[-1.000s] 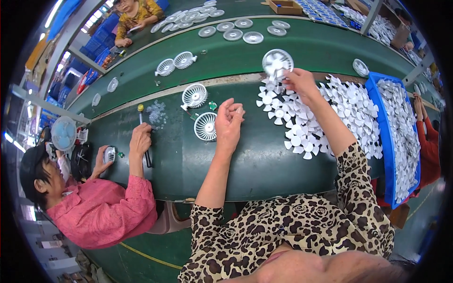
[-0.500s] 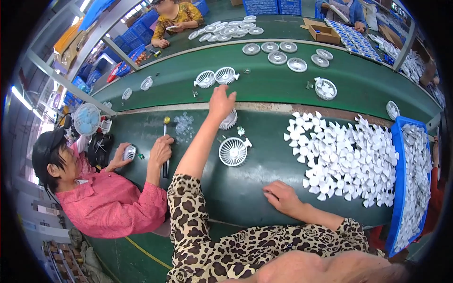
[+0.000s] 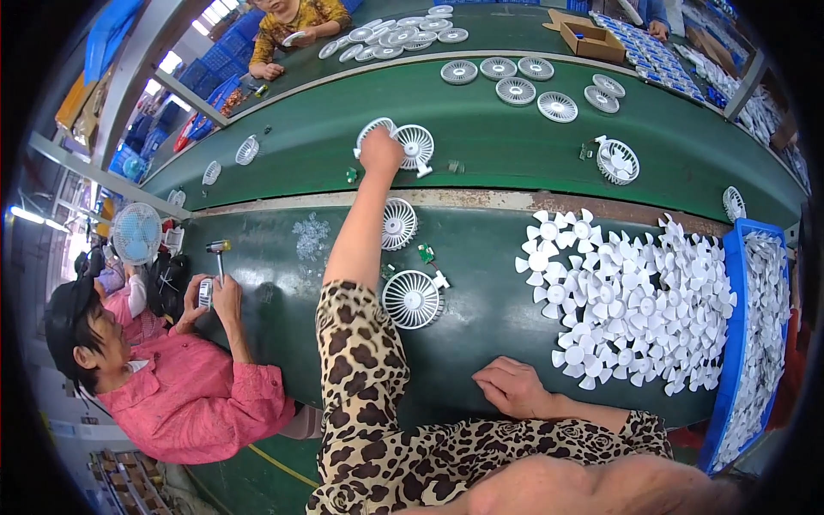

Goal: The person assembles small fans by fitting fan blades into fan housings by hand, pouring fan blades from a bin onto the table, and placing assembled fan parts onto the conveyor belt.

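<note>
My left hand (image 3: 382, 153) reaches over the green conveyor belt and closes on a white round fan housing (image 3: 374, 127); its fingertips are hidden behind the back of the hand. Right beside it lies a second fan housing (image 3: 415, 148) with a stub on its edge. My right hand (image 3: 512, 388) rests on the worktable, fingers curled in, with nothing visible in them. Between my arms two more fan housings, one farther (image 3: 399, 225) and one nearer (image 3: 413, 299), lie on the table, with a small green circuit board (image 3: 426, 252) between them.
White fan blades (image 3: 635, 300) spread in a heap at right, beside a blue crate (image 3: 734, 343) full of white parts. At left a co-worker in pink (image 3: 197, 403) holds a hammer (image 3: 220, 257) and a small part. Round grilles (image 3: 515, 91) lie on the belt.
My left hand has moved farther out and to the left, onto the left fan housing. My right hand stays resting on the table. The co-worker has lifted the hammer.
</note>
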{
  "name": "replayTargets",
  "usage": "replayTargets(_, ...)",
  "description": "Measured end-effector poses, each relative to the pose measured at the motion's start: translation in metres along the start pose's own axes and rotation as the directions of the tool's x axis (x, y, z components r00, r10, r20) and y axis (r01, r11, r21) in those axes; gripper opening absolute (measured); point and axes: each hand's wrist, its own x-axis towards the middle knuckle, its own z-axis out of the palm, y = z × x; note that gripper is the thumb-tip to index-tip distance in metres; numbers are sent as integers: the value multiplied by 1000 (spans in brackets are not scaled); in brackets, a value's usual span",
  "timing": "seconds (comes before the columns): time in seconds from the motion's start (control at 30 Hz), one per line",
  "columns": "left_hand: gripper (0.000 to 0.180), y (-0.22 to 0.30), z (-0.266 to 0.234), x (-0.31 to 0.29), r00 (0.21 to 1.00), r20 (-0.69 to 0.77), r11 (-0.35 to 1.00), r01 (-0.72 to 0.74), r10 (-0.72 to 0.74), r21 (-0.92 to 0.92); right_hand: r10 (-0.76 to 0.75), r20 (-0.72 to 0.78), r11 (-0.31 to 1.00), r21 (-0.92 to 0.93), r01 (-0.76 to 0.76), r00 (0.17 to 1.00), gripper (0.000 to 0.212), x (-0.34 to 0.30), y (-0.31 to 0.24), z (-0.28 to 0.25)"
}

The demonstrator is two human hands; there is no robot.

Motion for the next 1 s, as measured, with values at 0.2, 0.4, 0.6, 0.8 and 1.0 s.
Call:
replayTargets(0.2, 23, -7, -46, -93, 984, -91, 982, -159, 150, -98, -40, -38, 999, -32, 39, 998, 12, -3, 2, 7)
replayTargets(0.4, 23, -9, -79, -154, 992, 113, 998, -65, 64, 1, -36, -67, 996, -83, 30, 997, 10, 1, 3, 8)
replayTargets(0.6, 29, -4, -84, -182, 956, 222, 958, -232, 192, 171, -88, -19, 982, -172, 84, 996, 16, 7, 2, -21)
replayTargets(0.8, 26, 1, -84, -173, 730, 116, 724, -683, 673, 102, -193, -159, 799, -598, 61, 968, 25, 86, 12, -92)
replayTargets(1.0, 16, 24, -59, -160, 726, 261, 704, -685, 636, 189, 298, 50, 571, -810, -136, 953, 30, 117, 73, -133)
